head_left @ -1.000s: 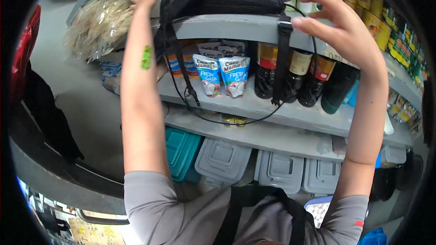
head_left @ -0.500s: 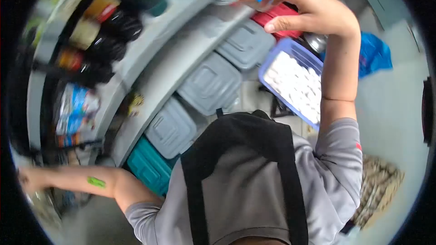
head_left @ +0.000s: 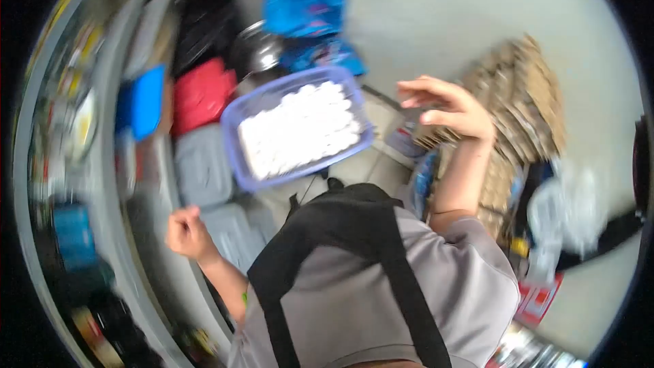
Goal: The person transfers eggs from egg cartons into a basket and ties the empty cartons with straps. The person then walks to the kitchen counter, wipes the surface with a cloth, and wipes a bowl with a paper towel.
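Note:
My left hand [head_left: 187, 234] is curled into a loose fist over the edge of the shelf, beside the grey lidded bins [head_left: 204, 163]; nothing shows in it. My right hand [head_left: 446, 108] is in the air with its fingers apart and holds nothing. It is to the right of a purple-blue basket [head_left: 236, 163] filled with small white pieces [head_left: 300, 129], whose kind I cannot make out. Neither hand touches the basket. Stacked brown egg trays [head_left: 514, 88] stand behind and to the right of my right hand.
Shelves [head_left: 112, 157] with packed goods run along the left. A red bag-like item [head_left: 202, 95], a shiny metal pot [head_left: 262, 49] and a blue plastic bag [head_left: 310, 0] are beyond the basket. Clear plastic bags [head_left: 572, 208] hang at the right.
My view has turned to the right, bringing the basket to the middle and the egg trays into sight. My left hand has come in from the far left; my right hand stays open.

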Tool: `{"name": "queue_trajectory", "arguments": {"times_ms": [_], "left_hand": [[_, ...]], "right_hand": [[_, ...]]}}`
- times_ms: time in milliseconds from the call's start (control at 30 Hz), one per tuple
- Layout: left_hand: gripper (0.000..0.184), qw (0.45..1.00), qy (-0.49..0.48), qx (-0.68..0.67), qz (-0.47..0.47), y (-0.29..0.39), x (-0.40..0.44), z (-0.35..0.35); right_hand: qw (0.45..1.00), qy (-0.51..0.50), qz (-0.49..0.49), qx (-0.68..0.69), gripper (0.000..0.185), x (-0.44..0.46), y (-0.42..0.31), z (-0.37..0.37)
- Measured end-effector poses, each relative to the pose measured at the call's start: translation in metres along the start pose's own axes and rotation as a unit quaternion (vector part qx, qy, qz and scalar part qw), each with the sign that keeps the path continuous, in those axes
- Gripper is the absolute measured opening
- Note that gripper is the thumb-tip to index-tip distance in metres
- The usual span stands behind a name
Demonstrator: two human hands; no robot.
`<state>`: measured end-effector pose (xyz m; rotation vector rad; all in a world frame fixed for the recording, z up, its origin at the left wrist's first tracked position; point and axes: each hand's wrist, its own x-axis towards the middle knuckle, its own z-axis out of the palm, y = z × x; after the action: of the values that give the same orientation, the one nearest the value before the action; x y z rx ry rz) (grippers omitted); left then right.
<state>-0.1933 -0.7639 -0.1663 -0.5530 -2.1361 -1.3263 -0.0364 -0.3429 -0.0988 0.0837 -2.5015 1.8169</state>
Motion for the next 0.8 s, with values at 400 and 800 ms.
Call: {"name": "queue_trajectory", "arguments": {"times_ms": [400,800], "left_hand": [[0.021,0.777,-0.574,-0.098,0.239,0.058,-0.004,0.189],[0.013,0.652,-0.676,-0.181,0.292,0.142,-0.054,0.284]], "right_hand": [[0.757,0.532,0.235,-0.297,0.043,-0.168,0.053,-0.06],[0.577,0.722,0.335,-0.183,0.03,-0.29,0.181,-0.151]]}}
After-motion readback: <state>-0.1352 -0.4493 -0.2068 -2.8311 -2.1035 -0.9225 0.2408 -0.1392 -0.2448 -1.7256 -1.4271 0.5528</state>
